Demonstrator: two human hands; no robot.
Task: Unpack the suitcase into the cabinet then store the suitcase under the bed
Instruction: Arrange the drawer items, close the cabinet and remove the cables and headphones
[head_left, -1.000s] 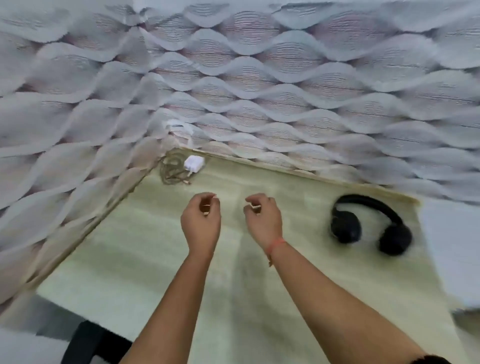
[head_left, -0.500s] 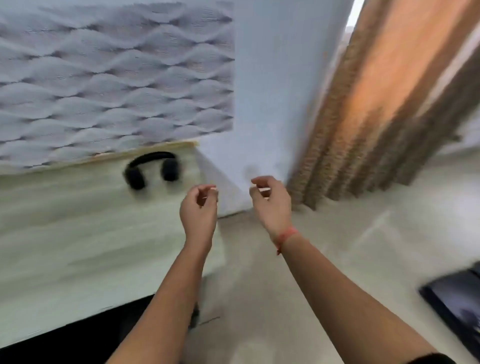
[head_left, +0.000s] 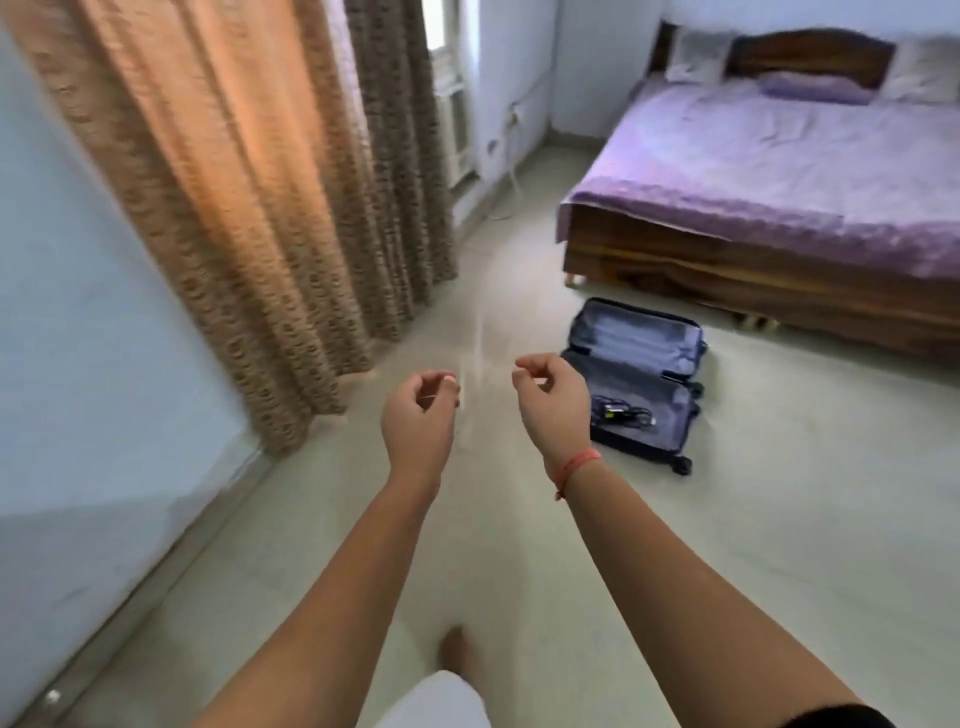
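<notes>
Open suitcase (head_left: 634, 338) (cable (head_left: 623, 414) inside) near bed (head_left: 727, 270)

The left forearm (head_left: 332, 587) and right forearm (head_left: 675, 571) are bare, a thin red thread bracelet (head_left: 579, 464) circles the right wrist, a black sleeve edge (head_left: 836, 719) shows near right, and a white trouser leg (head_left: 441, 699) ends above a bare foot (head_left: 454, 649).

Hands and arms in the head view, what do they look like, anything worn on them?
Both forearms are bare; the left hand and right hand wear no gloves. A thin red-orange thread band circles the right wrist, with a short loose end. A dark sleeve edge shows by the right elbow at the picture's bottom corner.
</notes>
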